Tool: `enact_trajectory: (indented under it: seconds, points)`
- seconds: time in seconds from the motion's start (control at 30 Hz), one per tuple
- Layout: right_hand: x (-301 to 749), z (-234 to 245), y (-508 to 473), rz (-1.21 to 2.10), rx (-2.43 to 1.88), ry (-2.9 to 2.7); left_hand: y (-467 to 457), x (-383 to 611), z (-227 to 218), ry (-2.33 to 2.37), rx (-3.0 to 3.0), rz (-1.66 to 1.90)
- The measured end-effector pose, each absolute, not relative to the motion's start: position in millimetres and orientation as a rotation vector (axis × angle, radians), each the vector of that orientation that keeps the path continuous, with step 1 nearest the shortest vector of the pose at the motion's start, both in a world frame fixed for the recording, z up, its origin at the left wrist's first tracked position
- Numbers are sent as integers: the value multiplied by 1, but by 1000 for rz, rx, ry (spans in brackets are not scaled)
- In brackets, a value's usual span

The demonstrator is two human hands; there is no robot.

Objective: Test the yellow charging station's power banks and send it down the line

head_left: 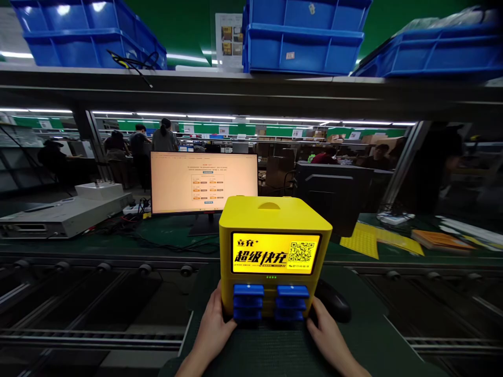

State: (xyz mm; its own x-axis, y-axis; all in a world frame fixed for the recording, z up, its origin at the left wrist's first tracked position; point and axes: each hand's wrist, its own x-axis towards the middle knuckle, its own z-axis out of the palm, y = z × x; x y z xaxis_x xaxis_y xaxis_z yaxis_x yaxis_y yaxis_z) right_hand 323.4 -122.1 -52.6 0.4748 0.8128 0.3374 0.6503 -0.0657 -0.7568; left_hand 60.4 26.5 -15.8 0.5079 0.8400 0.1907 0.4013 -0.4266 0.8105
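A yellow power bank station [275, 214] stands upright in front of me on a green mat [271, 348]. Its front carries a lit screen [275, 253] with black Chinese lettering and a QR code, and a row of small green lights below. Under those are two stacks of blue power banks [248, 302] in the slots. My left hand [218, 319] grips the station's lower left side, its fingers partly hidden behind it. Around the lower right side is my right hand [324, 322], thumb at the front corner and the other fingers partly hidden. A black mouse [334, 302] lies beside the right hand.
Behind the station stands a lit monitor [184, 180], with a dark computer case [332, 196] to its right. A grey instrument [58, 214] sits at left; yellow sheets [359, 241] lie at right. Conveyor rollers [145, 269] run across. Blue bins [306, 50] fill the overhead shelf. People work beyond.
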Motion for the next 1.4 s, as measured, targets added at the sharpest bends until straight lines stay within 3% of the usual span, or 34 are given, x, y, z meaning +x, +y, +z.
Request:
enact_trajectory:
  seconds: [1.4]
  points:
    - [320,-48,-124,227,-1790,-1200,25,61,-11,1024,2020,785]
